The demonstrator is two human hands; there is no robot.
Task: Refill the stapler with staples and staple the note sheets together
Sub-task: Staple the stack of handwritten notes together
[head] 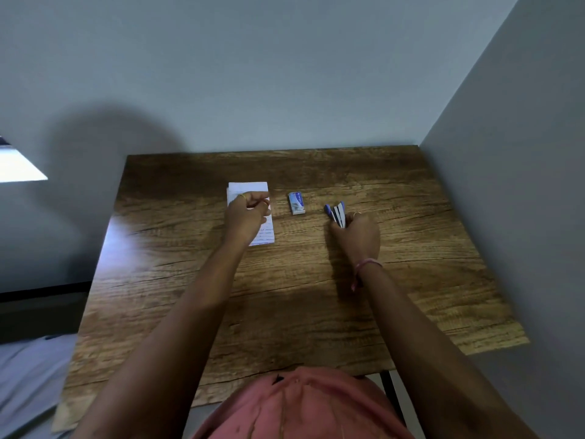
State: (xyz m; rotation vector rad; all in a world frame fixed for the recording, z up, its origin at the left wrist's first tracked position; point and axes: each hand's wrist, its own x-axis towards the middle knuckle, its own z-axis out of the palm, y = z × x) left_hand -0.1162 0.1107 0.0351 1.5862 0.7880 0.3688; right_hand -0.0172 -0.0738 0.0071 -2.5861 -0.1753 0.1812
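A small stack of white note sheets (247,188) lies on the wooden table (285,280) toward the back left. My left hand (247,217) hovers over the sheets with its fingers curled, hiding their middle; whether it grips them I cannot tell. A small blue and white staple box (297,203) sits in the middle, untouched. To its right, my right hand (357,236) grips the blue and black stapler (336,212), which is hinged open with its arms fanned apart toward the far side.
Grey walls close the table in at the back and the right (506,185). The table's left edge drops off toward a bed with grey fabric (28,375). My pink shirt (300,407) is at the near edge.
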